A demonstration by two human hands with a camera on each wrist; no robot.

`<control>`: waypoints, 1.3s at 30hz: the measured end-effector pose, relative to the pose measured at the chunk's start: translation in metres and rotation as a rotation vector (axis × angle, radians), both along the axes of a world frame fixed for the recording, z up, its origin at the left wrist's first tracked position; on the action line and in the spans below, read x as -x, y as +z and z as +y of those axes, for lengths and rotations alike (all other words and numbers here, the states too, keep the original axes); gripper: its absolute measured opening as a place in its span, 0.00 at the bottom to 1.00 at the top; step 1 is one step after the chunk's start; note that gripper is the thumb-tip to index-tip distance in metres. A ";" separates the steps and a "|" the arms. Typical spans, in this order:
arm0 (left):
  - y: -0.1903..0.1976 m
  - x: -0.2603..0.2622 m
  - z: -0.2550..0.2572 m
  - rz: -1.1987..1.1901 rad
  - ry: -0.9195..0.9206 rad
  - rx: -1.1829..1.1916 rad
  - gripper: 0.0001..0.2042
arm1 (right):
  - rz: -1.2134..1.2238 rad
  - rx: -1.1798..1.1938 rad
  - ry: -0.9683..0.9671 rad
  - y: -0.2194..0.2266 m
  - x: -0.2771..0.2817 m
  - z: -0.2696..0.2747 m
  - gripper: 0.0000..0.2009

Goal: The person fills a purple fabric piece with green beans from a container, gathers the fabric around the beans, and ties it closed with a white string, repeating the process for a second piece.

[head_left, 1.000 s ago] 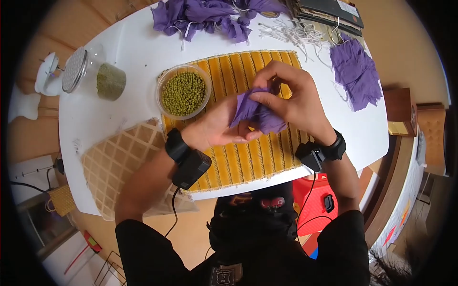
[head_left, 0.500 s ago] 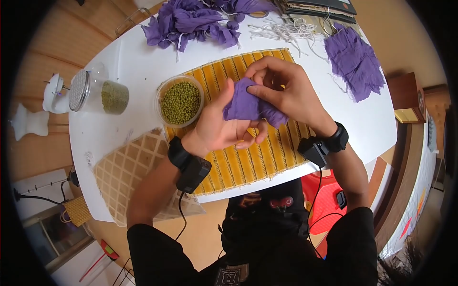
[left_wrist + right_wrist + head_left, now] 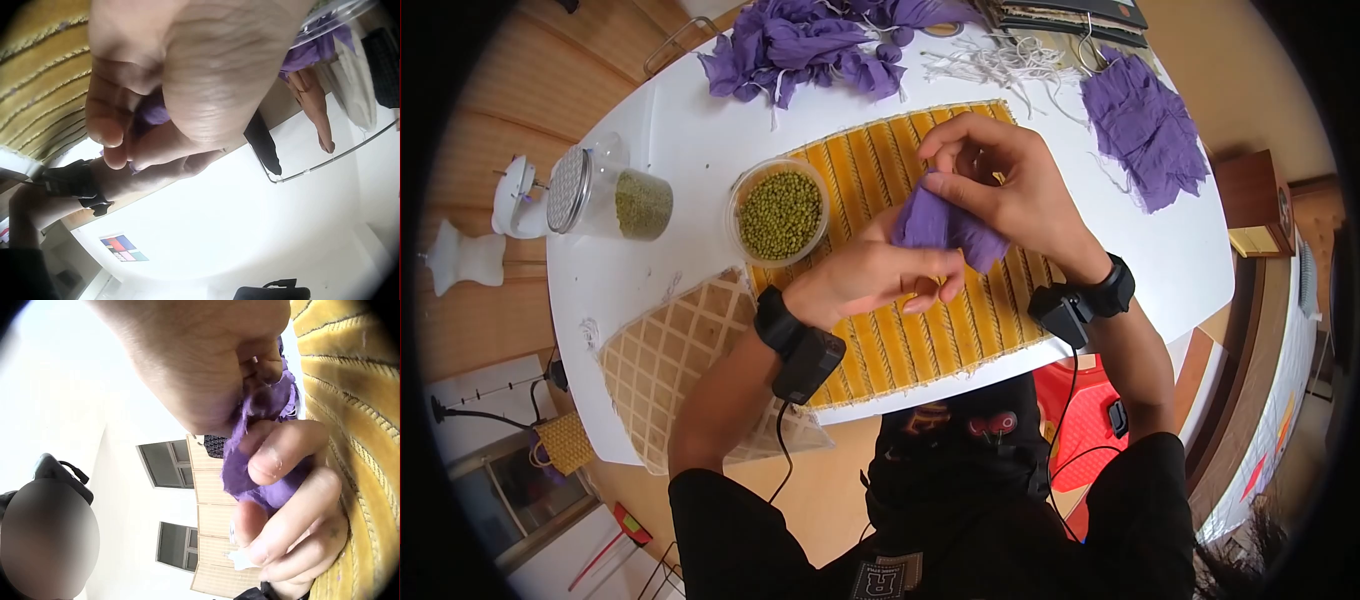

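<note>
A crumpled purple cloth (image 3: 924, 219) was held between both hands, above the yellow striped mat (image 3: 900, 345) on the white table (image 3: 685, 130). The cloth's near right part was left hanging in a loose fold, just beside the right hand's thumb. By the left hand (image 3: 868, 272) the cloth was gripped from the left, its fingers bent round the lower folds and its thumb laid over them; only a narrow gap was left within the grasp. By the right hand (image 3: 1018, 195) the cloth's far edge was pinched between thumb and index finger, the other fingers being loosely bent. Whether anything was wrapped inside the cloth could not be told.

To the left of the cloth, a round clear plastic tub (image 3: 735, 243) of green mung beans (image 3: 780, 213) was set at the mat's far left corner. Farther left, a lidded clear jar (image 3: 608, 190) was partly filled with small green grains (image 3: 643, 205). A tan lattice-patterned cloth (image 3: 665, 345) was spread at the near left, partly under the left forearm. At the far side, a heap of purple cloths (image 3: 790, 50) was gathered, with white strings (image 3: 1010, 62) strewn to its right. A flat purple piece (image 3: 1145, 130) was laid at the far right.
</note>
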State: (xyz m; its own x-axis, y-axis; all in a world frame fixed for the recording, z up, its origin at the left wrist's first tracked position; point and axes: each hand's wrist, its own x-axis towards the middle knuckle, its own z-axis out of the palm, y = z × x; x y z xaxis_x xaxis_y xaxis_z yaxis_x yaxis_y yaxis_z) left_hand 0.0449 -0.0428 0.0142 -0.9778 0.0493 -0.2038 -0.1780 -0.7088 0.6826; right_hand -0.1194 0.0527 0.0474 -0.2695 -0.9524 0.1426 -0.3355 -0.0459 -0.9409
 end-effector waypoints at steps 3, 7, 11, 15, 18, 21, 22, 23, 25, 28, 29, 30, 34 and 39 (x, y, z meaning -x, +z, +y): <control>-0.007 0.002 -0.006 -0.138 0.001 -0.199 0.12 | 0.066 0.160 -0.058 -0.006 0.003 -0.003 0.11; -0.012 0.005 -0.007 -0.138 -0.007 -0.267 0.12 | 0.193 0.136 -0.015 0.004 0.015 0.001 0.21; -0.009 0.005 -0.005 -0.154 0.103 -0.207 0.13 | 0.254 -0.161 0.222 0.008 0.029 0.007 0.39; -0.010 0.004 -0.005 -0.166 0.111 -0.247 0.12 | 0.301 -0.293 0.353 0.019 0.032 0.012 0.42; -0.010 0.004 -0.005 -0.177 0.130 -0.247 0.12 | 0.311 -0.317 0.362 0.018 0.026 0.009 0.34; -0.017 0.003 -0.008 -0.108 0.077 -0.257 0.12 | 0.297 -0.311 0.338 0.015 0.024 0.008 0.26; -0.018 0.004 -0.008 -0.109 0.072 -0.259 0.12 | 0.274 -0.276 0.318 0.014 0.024 0.008 0.23; -0.018 0.004 -0.008 -0.117 0.085 -0.231 0.12 | 0.274 -0.276 0.316 0.014 0.024 0.008 0.23; -0.016 0.003 -0.008 -0.127 0.101 -0.201 0.12 | 0.275 -0.244 0.239 0.015 0.022 0.008 0.18; -0.009 0.005 -0.005 -0.134 0.113 -0.172 0.12 | 0.304 -0.146 0.183 0.004 0.027 0.006 0.14; -0.008 0.005 -0.005 -0.136 0.118 -0.160 0.13 | 0.304 -0.148 0.181 0.004 0.027 0.007 0.14; -0.008 0.005 -0.005 -0.139 0.123 -0.148 0.13 | 0.281 -0.139 0.156 0.005 0.025 0.006 0.13; -0.009 0.006 -0.005 -0.112 0.139 -0.154 0.13 | 0.295 -0.008 0.125 0.002 0.025 0.004 0.08; -0.006 0.006 -0.006 -0.088 0.047 -0.115 0.09 | 0.217 -0.038 0.147 0.005 0.022 0.004 0.07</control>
